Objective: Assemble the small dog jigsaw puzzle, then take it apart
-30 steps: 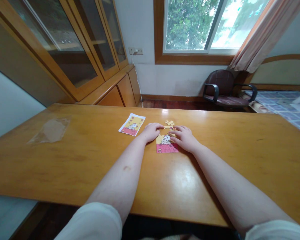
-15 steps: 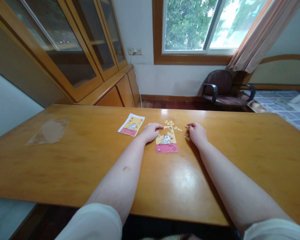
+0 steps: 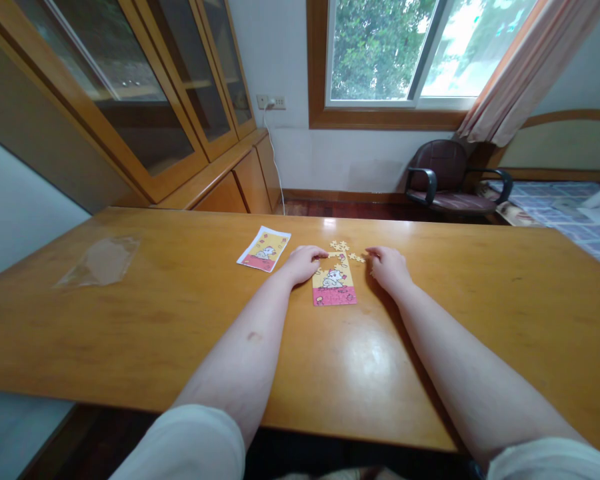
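Clerk: Item one, left hand (image 3: 304,262): grip?
Me: Palm down, fingers loosely curled and close together, nothing clasped. My fingertips touch the top left edge of the puzzle (image 3: 335,285).
Clerk: Item two, right hand (image 3: 390,268)?
Me: Palm down, fingers drawn together, tips at the loose pieces (image 3: 356,257) just right of the puzzle's top. Whether they pinch one, I cannot tell.
Clerk: Arms, pose?
Me: Both forearms bare, stretched forward over the table (image 3: 130,320), wrists low, one hand on each side of the puzzle.
Clerk: Puzzle, location?
Me: Flat on the table, between my hands; pink lower band filled in, gap at the top. Far pieces (image 3: 339,245) lie just beyond it. Card (image 3: 264,249) near my left hand; bag (image 3: 100,261) well apart, far left.
Clerk: Changes?
Me: Left hand unmoved. A second ago my right hand lay on the puzzle; half a second ago it was off to the right. Now it has edged back left, covering the few pieces that lay beside it.
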{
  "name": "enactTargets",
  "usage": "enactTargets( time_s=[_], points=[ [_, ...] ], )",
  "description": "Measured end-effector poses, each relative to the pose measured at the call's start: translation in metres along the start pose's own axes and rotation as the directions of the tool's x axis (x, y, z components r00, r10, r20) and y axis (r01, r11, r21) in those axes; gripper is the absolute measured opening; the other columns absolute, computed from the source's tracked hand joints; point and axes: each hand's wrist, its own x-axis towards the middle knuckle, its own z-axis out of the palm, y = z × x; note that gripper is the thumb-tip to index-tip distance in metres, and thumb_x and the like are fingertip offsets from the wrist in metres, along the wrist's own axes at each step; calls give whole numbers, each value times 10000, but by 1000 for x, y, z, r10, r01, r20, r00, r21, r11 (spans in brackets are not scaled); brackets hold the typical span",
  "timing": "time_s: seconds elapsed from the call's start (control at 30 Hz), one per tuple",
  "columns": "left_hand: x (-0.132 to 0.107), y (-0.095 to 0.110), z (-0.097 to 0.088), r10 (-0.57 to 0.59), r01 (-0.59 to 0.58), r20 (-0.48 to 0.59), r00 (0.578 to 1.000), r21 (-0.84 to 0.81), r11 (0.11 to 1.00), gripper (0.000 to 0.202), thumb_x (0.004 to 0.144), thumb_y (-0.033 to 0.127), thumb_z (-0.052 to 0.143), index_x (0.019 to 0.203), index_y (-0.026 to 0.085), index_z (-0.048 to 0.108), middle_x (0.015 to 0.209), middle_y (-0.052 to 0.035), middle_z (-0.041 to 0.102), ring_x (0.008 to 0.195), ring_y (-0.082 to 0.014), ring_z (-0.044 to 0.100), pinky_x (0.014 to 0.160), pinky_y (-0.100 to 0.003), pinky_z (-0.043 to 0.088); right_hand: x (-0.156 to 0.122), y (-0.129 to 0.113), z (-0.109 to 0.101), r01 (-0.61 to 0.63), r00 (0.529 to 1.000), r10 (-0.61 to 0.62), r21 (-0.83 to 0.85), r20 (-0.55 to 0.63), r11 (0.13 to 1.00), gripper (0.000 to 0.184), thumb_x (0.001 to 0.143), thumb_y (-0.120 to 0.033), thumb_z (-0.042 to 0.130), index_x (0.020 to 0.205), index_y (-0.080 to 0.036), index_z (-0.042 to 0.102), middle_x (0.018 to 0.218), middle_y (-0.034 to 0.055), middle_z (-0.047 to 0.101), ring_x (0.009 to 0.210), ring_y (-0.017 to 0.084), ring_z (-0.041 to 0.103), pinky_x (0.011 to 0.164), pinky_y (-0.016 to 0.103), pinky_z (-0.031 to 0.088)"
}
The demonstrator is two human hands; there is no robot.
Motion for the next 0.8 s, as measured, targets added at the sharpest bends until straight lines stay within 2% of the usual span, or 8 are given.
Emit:
enactTargets(
  time_s=[0.07,0.13,0.27,0.43,0.53,0.63,0.8],
  points=[
    [0,0,0,-7,7,2,1000,-1,1000,377,819,111,504,1106,227,719,1195,-27,698,1142,-212,592,1066,-373,428,1,4,-2,-157,988,157,28,-10,987,382,899,-231,383,1097,-205,709,1068,99,731,1023,261,642,876,372,456],
    [0,1,0,-10,10,6,1000,0,1000,377,823,115,501,1111,227,717,1199,-28,696,1147,-213,588,1068,-376,426,1,7,-3,-256,966,256,25,22,966,376,907,-267,372,1064,-199,706,1023,113,737,983,255,662,824,350,469],
    [0,1,0,-9,9,7,1000,2,1000,385,823,110,494,1117,223,714,1203,-30,693,1153,-213,584,1072,-376,423,1,10,-6,-262,959,266,-55,96,964,343,906,-292,398,1024,-162,692,1027,163,726,962,287,668,771,360,474],
    [0,3,-1,-15,15,18,1000,22,1000,399,812,100,491,1118,226,714,1199,-22,695,1165,-218,573,1079,-375,417,-2,8,-10,-193,954,196,-34,228,981,170,805,-305,616,864,-171,702,849,119,737,804,250,681,676,319,477],
    [0,3,-1,-13,13,18,1000,27,1000,399,813,106,493,1122,230,713,1206,-20,691,1166,-221,573,1080,-378,417,-4,6,-9,-154,962,145,23,233,988,145,730,-285,720,832,-184,701,796,74,730,725,209,669,638,293,476],
    [0,2,-1,-13,12,13,1000,25,1000,397,815,109,494,1122,231,715,1205,-23,692,1169,-226,571,1084,-386,414,-6,2,-6,-90,968,66,90,240,992,130,738,-253,725,851,-193,706,822,50,725,725,180,658,653,274,484],
    [0,0,1,-9,9,6,1000,20,1000,391,816,111,497,1119,227,716,1205,-26,692,1160,-226,575,1075,-381,419,-9,-11,-5,218,943,-217,25,251,976,64,800,-233,676,817,-235,738,934,47,705,853,189,637,759,294,466]
  ],
)
